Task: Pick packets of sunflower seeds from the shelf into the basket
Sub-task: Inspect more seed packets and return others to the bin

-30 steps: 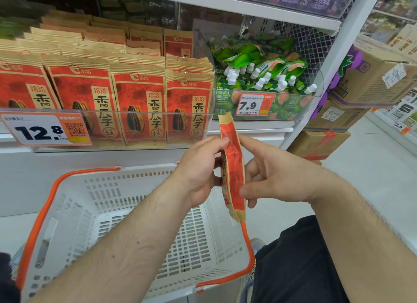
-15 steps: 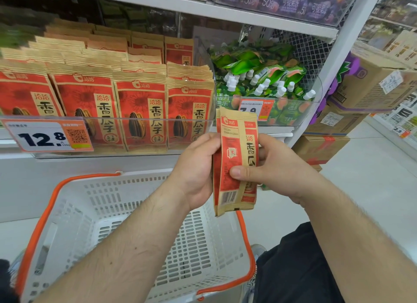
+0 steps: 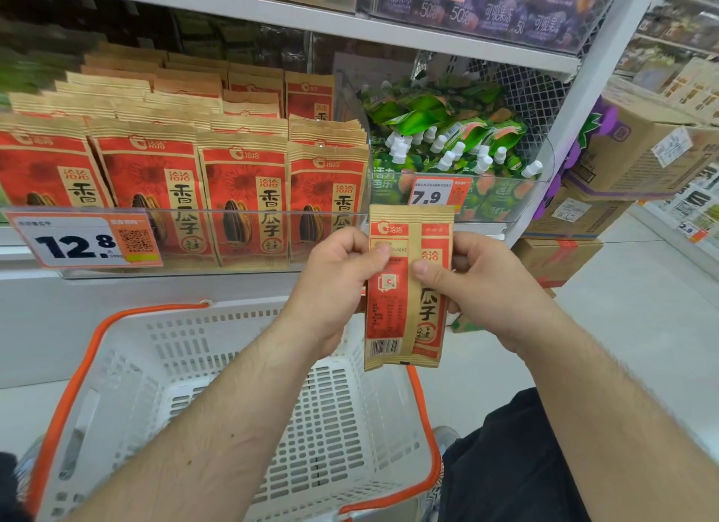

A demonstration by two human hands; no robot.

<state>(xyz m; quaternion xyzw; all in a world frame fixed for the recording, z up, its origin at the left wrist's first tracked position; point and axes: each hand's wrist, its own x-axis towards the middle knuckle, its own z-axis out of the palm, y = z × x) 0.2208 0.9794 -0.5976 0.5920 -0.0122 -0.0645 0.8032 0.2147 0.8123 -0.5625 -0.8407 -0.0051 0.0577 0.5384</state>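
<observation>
A red and tan packet of sunflower seeds (image 3: 404,319) is held upright between both hands, its back with the barcode turned toward me. My left hand (image 3: 334,284) grips its left edge and my right hand (image 3: 486,288) pinches its right side, thumb on the face. The packet hangs above the right rim of the white basket with orange trim (image 3: 218,385), which holds nothing visible. Rows of the same packets (image 3: 241,194) stand on the shelf behind a clear plastic front.
A 12.8 price tag (image 3: 83,241) hangs on the shelf front at left. Green spouted pouches (image 3: 447,140) fill the neighbouring bin, with a 7.9 tag (image 3: 437,192). Cardboard boxes (image 3: 638,152) stack at the right by the white upright. Pale floor lies beyond.
The packet has turned from edge-on to showing its back flat toward me. Both hands have stayed on it and shifted slightly right.
</observation>
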